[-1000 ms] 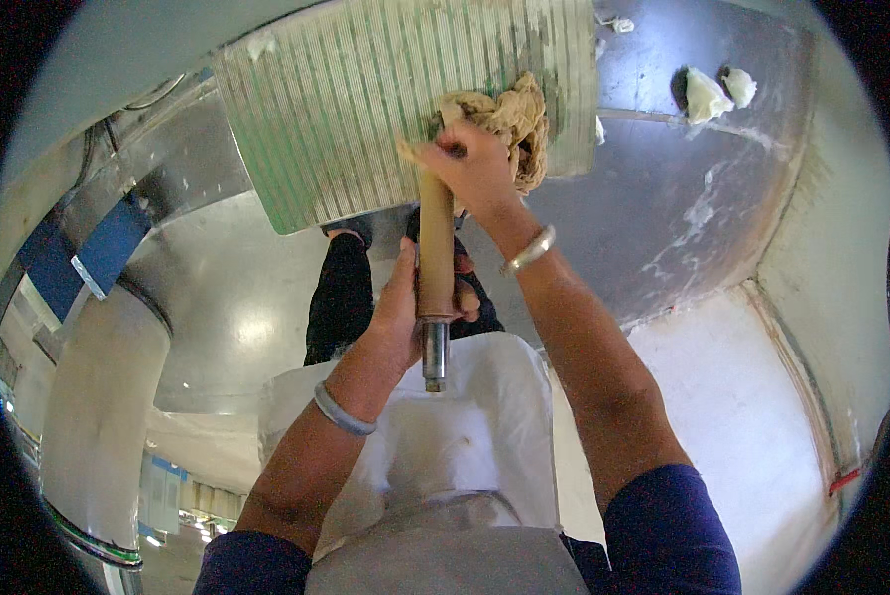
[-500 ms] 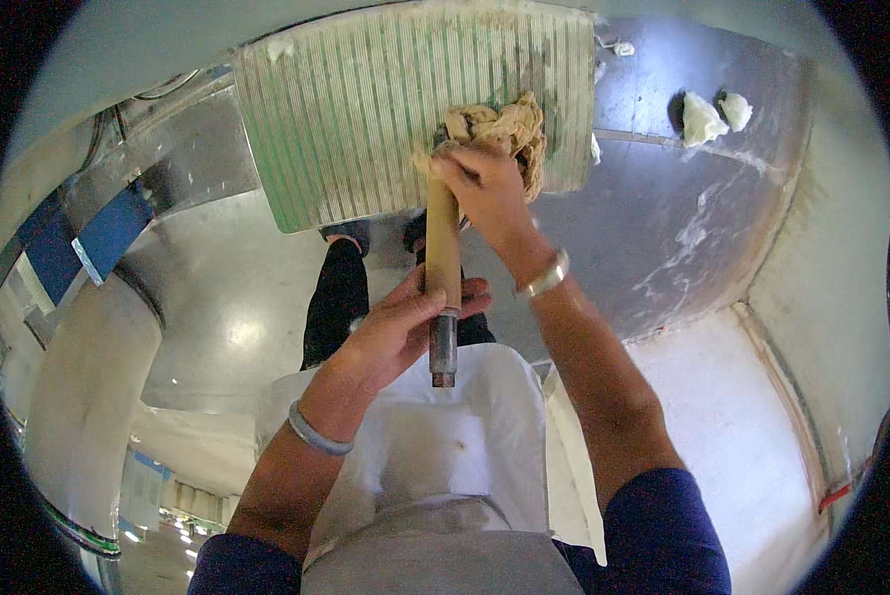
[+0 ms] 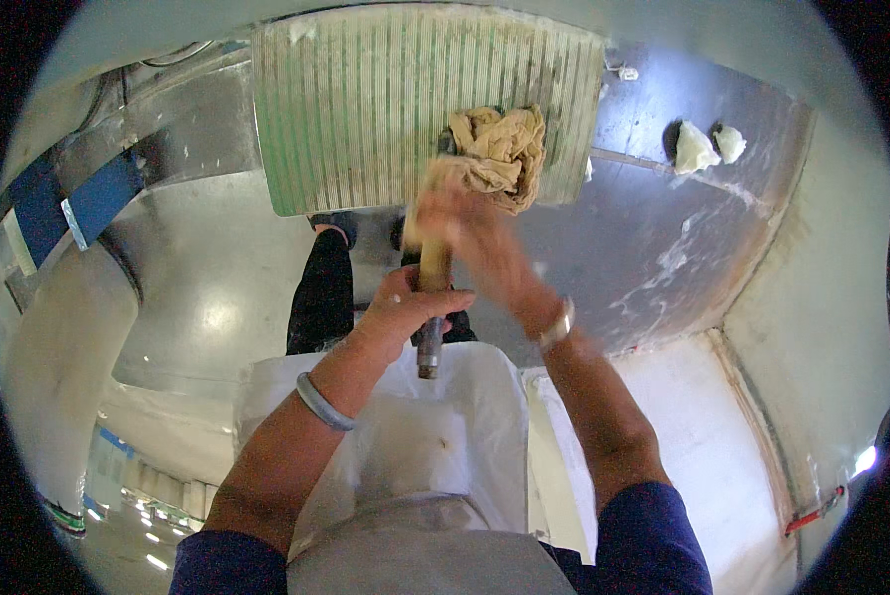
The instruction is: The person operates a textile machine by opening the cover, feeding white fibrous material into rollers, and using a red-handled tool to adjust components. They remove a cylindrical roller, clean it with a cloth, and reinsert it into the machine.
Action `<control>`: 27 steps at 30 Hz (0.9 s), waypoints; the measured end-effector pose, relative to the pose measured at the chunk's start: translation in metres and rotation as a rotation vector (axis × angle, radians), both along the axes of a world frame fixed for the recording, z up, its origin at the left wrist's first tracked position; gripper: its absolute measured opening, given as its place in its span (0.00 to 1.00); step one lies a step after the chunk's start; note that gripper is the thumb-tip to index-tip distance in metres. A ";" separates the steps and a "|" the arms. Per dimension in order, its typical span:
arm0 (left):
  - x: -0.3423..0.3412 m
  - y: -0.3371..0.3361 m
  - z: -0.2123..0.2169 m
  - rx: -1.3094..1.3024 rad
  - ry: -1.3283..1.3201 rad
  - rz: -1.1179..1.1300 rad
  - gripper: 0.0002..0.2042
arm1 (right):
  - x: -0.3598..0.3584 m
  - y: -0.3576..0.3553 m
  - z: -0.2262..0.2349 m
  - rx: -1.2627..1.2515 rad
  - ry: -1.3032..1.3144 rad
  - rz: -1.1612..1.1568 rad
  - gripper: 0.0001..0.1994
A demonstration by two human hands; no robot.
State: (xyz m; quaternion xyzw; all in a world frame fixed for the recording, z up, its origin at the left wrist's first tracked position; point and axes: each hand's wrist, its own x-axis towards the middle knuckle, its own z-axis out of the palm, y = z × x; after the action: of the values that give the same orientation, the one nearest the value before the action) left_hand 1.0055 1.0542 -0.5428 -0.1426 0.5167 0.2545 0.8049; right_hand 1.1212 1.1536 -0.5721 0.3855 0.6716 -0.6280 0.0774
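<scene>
The tan cylinder was held lengthwise in front of the body, between the lap and the ribbed board. Its narrower metal end was pointed back toward the white apron; its dark far end was seen over the board, just beside the crumpled cloth. Whether that end was touching the board could not be told.

The near part of the cylinder was gripped by the left hand. One digit was laid across the front, close to the metal end, while the remaining fingers were partly hidden behind the shaft. A pale bangle was worn on the left wrist.

The farther part of the cylinder was overlapped by the right hand, which was blurred; whether its fingers were spread, pressed together or pinching anything could not be told. A silvery bangle was worn on that wrist.

The crumpled cloth, beige in colour, was laid on the ribbed board, which was marked by green and pale stripes. Two white lumps were set side by side on the grey metal surface to the right.
</scene>
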 end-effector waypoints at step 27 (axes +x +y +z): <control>0.018 -0.066 -0.068 0.496 0.952 -0.472 0.33 | -0.012 -0.008 -0.076 0.309 0.132 -0.006 0.14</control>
State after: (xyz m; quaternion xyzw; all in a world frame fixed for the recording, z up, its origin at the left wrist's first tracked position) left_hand 1.0235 0.9879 -0.6105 0.2989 0.7642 0.2176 0.5284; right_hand 1.1095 1.1456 -0.6478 0.3528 0.7626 -0.5414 -0.0291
